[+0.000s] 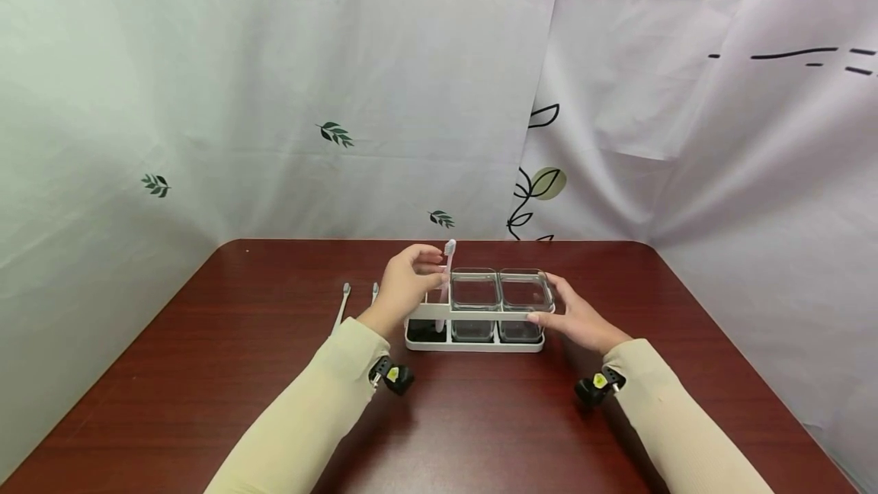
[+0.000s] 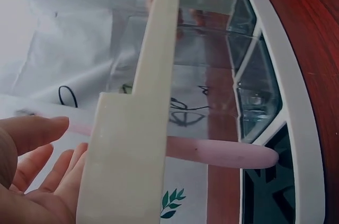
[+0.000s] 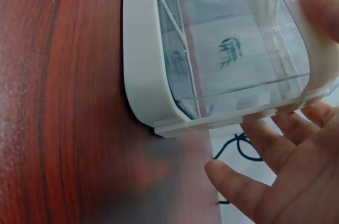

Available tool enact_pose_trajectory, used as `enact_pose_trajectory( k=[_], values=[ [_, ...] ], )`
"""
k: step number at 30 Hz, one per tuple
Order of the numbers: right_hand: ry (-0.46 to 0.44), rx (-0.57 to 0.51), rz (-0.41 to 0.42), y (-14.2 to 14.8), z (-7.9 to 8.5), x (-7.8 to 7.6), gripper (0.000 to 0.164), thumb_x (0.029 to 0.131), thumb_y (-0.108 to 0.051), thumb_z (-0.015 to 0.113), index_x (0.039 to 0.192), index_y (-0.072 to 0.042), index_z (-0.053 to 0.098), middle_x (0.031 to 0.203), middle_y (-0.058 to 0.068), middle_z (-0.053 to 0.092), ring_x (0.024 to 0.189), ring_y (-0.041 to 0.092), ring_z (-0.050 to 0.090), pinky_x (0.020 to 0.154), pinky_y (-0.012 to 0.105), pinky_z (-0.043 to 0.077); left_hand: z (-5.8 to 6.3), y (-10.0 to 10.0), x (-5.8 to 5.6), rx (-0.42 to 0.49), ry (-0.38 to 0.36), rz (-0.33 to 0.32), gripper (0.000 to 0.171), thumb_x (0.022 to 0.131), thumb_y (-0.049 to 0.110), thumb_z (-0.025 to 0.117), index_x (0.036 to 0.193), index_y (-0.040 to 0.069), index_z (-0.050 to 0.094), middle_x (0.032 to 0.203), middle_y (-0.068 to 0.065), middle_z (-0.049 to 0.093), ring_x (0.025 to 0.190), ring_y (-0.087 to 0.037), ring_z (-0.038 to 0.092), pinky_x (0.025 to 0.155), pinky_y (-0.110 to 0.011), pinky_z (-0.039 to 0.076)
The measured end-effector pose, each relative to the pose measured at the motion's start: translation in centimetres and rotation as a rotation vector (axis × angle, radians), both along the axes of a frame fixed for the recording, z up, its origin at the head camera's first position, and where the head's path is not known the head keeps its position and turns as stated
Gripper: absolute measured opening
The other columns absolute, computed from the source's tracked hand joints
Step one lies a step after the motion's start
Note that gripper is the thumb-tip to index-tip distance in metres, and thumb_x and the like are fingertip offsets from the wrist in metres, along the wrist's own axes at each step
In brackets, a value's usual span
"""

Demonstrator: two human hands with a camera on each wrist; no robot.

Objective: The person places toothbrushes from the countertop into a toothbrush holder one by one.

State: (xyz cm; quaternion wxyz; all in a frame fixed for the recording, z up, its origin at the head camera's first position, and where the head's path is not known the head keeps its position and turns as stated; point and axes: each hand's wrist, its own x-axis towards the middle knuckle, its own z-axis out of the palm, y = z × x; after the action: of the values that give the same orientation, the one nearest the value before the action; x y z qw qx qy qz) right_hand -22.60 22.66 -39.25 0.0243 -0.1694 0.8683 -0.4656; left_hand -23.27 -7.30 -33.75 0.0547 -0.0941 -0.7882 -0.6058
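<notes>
Pink toothbrush [image 2: 222, 152], slightly tilted, in the nine o'clock end of the white rack [image 1: 473, 348]. My left grip [image 1: 405, 284] is wide, beside it; my right grip [image 1: 583, 319] holds three o'clock, and should steady it while the left eases clear. Farther nine o'clock: two pale toothbrushes [image 1: 341, 307], bench [image 1: 494, 418].

Seemingly a makeshift recording booth: white leaf-printed drapes [image 1: 425, 52] enclose the left, far and right sides of a red-brown wood-grain table [image 1: 494, 425], and black cameras [image 1: 399, 379] sit at the wrists

Tabletop [image 1: 494, 418] free in front of holder [image 1: 480, 314]; left hand [image 1: 403, 287], toothbrushes [image 1: 341, 308] block its left, right hand [image 1: 579, 319] its right.
</notes>
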Motion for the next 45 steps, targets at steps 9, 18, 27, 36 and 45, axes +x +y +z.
enact_pose_trajectory(
  k=[9,18,27,36,45],
  values=[
    [-0.035,-0.032,0.007,0.0,0.0,0.0,0.086,0.087,-0.025,0.072,0.151,-0.006,0.017,0.144,0.026,0.038,0.132,0.04,0.04,0.103,0.055,0.039,0.2,-1.4,-0.1,0.184,-0.052,0.0,0.039,0.081,-0.006,0.071,0.117,-0.001,0.06,0.11,-0.017,0.065,0.092,-0.017,0.065,0.076,-0.03,0.056],
    [-0.033,-0.056,0.008,-0.1,0.0,0.1,0.084,0.088,-0.022,0.071,0.15,-0.005,0.017,0.145,0.026,0.036,0.133,0.041,0.039,0.102,0.055,0.04,0.5,-3.7,0.0,0.312,-0.079,0.009,0.042,0.083,-0.008,0.067,0.123,-0.004,0.054,0.113,-0.017,0.062,0.089,-0.013,0.066,0.08,-0.033,0.057],
    [-0.023,-0.06,0.015,-0.1,-0.1,0.1,0.083,0.088,-0.021,0.071,0.15,-0.004,0.018,0.144,0.027,0.037,0.132,0.042,0.04,0.102,0.055,0.04,0.5,-5.9,-0.4,0.388,-0.15,0.064,0.041,0.087,-0.004,0.065,0.126,0.0,0.051,0.112,-0.009,0.06,0.095,-0.015,0.065,0.08,-0.033,0.057],
    [-0.043,-0.072,0.014,-0.2,-0.1,0.1,0.085,0.088,-0.023,0.071,0.15,-0.005,0.017,0.145,0.025,0.036,0.133,0.041,0.039,0.102,0.054,0.04,-0.1,-8.6,-0.9,0.329,-0.178,0.144,0.04,0.089,-0.001,0.064,0.127,0.0,0.05,0.117,-0.012,0.058,0.089,-0.008,0.064,0.076,-0.026,0.057],
    [-0.051,-0.073,0.008,-0.1,0.0,0.2,0.085,0.087,-0.024,0.072,0.15,-0.006,0.018,0.144,0.024,0.037,0.133,0.041,0.039,0.103,0.055,0.04,-0.6,-10.4,-1.0,0.288,-0.232,0.215,0.043,0.091,0.002,0.063,0.131,0.0,0.048,0.127,-0.016,0.053,0.091,-0.007,0.062,0.091,-0.036,0.053]
  ],
)
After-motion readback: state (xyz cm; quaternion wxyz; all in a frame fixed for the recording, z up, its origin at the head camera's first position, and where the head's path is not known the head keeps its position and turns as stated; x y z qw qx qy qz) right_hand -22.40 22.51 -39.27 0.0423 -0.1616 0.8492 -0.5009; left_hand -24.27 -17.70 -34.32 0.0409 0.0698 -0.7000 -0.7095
